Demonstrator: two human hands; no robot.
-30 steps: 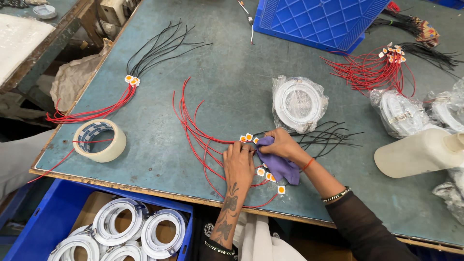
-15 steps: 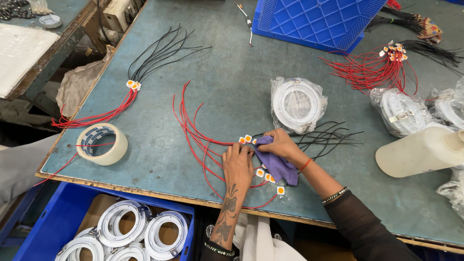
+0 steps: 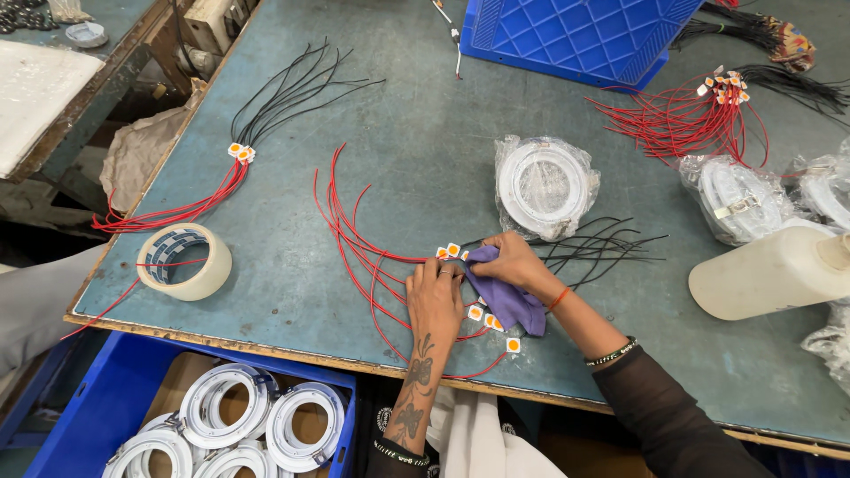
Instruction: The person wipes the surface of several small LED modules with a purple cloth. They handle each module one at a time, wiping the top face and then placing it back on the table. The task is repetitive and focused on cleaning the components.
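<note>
My left hand (image 3: 434, 296) lies flat on the blue-grey table (image 3: 416, 106), pressing down on red wires (image 3: 350, 235) that end in small square orange-and-white chips (image 3: 452, 250). My right hand (image 3: 513, 263) is closed on a purple cloth (image 3: 502, 296) and holds it against the chips beside my left fingertips. More chips (image 3: 491, 321) lie under and below the cloth. Black wires (image 3: 602, 243) fan out to the right of my right hand.
A roll of tape (image 3: 184, 260) sits near the left front edge. Another red-and-black wire bundle (image 3: 239, 152) lies at the left, a third (image 3: 699, 119) at the back right. Bagged white rings (image 3: 543, 184), a white bottle (image 3: 770, 273), a blue crate (image 3: 575, 35) and a blue bin of rings (image 3: 239, 425) surround the spot.
Both hands stay at the same spot over the chips; the right hand has shifted the cloth only slightly. The view has drifted a little.
</note>
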